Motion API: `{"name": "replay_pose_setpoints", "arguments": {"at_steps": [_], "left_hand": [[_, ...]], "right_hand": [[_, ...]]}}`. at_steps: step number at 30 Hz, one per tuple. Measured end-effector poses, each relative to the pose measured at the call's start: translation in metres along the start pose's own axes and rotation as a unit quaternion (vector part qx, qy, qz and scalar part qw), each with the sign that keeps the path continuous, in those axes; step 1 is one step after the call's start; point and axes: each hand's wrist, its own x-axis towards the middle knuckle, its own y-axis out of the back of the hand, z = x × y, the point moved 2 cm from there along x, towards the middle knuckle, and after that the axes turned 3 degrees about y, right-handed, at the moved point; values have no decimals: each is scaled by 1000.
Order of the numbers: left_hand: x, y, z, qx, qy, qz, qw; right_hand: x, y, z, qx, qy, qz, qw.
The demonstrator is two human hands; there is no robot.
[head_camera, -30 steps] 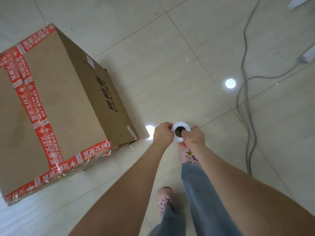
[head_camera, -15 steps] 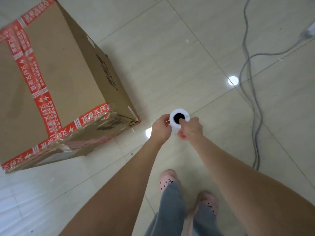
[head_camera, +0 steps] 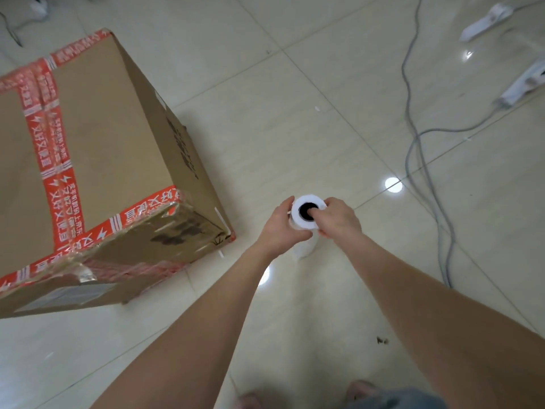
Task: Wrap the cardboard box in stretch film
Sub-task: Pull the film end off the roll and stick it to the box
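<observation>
Head view: film roll point(head_camera: 306, 215) is gripped upright by both hands, left hand point(head_camera: 284, 227) curled round its side, right hand point(head_camera: 339, 218) w/ thumb in the core. Box point(head_camera: 97, 160) sits on floor point(head_camera: 295, 113) to the left, film seen on its near face. Risk: film may tear or go slack if pulled unevenly; cables point(head_camera: 424, 160) nearby could be tripped on.
</observation>
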Motion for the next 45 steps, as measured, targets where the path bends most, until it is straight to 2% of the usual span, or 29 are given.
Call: {"name": "replay_pose_setpoints", "arguments": {"at_steps": [2,6,12,17,23,26,32,35,37,41,45], "left_hand": [[8,1,-5,18,-48,4,999],[22,3,-16,34,-88,67,993],[43,12,-15,76,-173,90,978],[55,15,-24,54,-197,118,972],[54,8,-44,8,-206,156,966],[54,8,-51,-1,-205,184,962],[63,13,-61,38,-226,215,949],[59,15,-61,37,-234,216,947],[62,18,-60,40,-226,191,954],[68,13,-55,79,-213,78,971],[69,5,-46,42,-198,107,973]], "right_hand": [[7,0,-3,-48,24,26,998],[17,0,-10,-118,66,77,988],[30,8,-17,-164,110,121,973],[27,11,-24,-167,128,117,971],[14,4,-14,-47,261,95,960],[2,0,-4,-57,288,92,951],[-10,-10,12,-160,278,142,936],[-15,-16,4,-169,273,176,931],[-16,-18,-7,-179,252,193,931],[-9,-18,-21,-214,199,196,936],[-6,-19,-26,-195,192,211,938]]}}
